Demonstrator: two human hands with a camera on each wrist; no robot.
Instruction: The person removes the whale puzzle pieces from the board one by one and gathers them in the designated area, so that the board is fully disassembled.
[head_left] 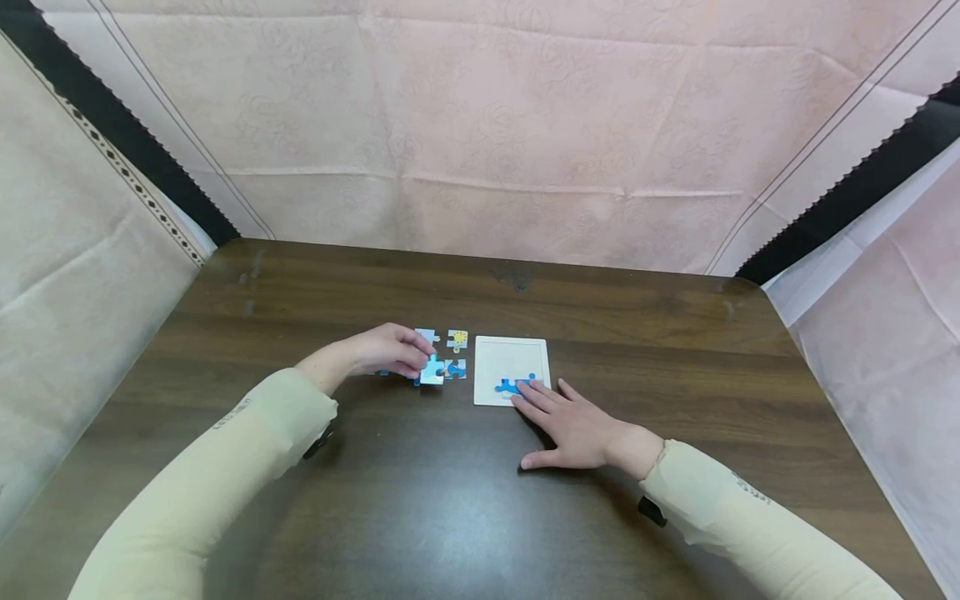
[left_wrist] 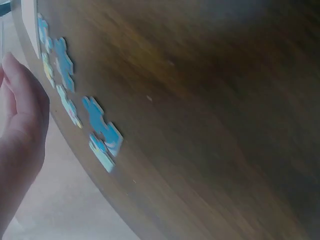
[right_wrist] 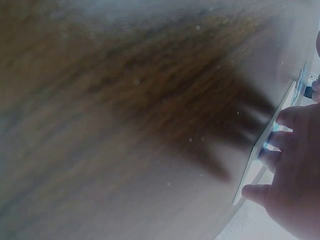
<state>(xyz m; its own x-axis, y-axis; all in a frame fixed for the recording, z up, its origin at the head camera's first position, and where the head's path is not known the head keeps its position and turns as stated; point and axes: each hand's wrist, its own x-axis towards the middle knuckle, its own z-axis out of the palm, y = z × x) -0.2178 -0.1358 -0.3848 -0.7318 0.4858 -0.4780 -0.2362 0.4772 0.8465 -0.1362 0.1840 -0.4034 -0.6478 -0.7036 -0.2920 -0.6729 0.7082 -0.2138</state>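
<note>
In the head view my left hand [head_left: 390,348] pinches a light blue jigsaw puzzle piece [head_left: 432,372] between thumb and fingers, tilted above the loose pieces. That held piece is hidden in the left wrist view, where the left hand [left_wrist: 22,110] fills the left edge. My right hand [head_left: 573,427] lies spread with straight fingers over the lower right corner of a white puzzle tray [head_left: 510,354]. Its fingertips rest on blue pieces [head_left: 507,386] along the tray's bottom edge and partly cover them. From the right wrist, the right hand's [right_wrist: 295,160] fingers reach over the tray's rim.
Left of the tray lie several loose pieces, among them a yellow-patterned piece [head_left: 458,337] and a blue piece [head_left: 456,369]. More blue pieces [left_wrist: 96,117] show in the left wrist view. The brown wooden table [head_left: 420,500] ends at a pale cloth backdrop [head_left: 495,125].
</note>
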